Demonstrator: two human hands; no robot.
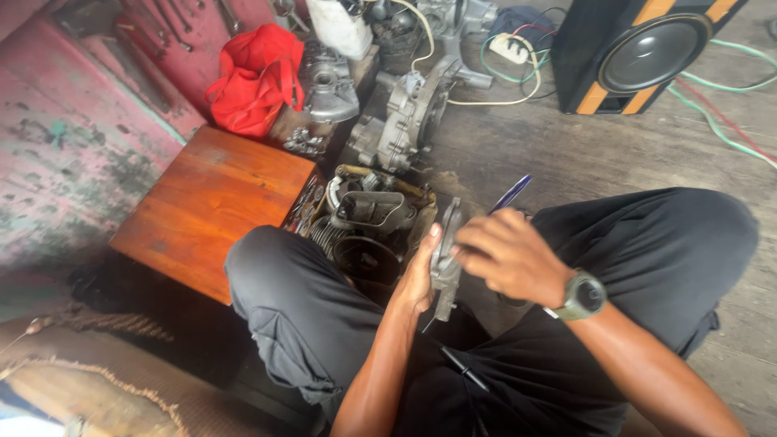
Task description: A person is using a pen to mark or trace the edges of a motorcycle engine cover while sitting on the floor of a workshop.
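Left hand [418,279] braces a flat grey cast-metal engine part [445,260] upright over the lap, palm against it; right hand [503,252] closes on its upper edge, seemingly gripping a blue-handled tool [510,194]

A low square stool of reddish-brown polished wood [212,206] stands on the grey, worn plank floor [566,154]. Left of it rises a stained pink wall [57,154]; beyond it lies a red cloth bag [255,77], far right a black-and-orange speaker box [639,53].
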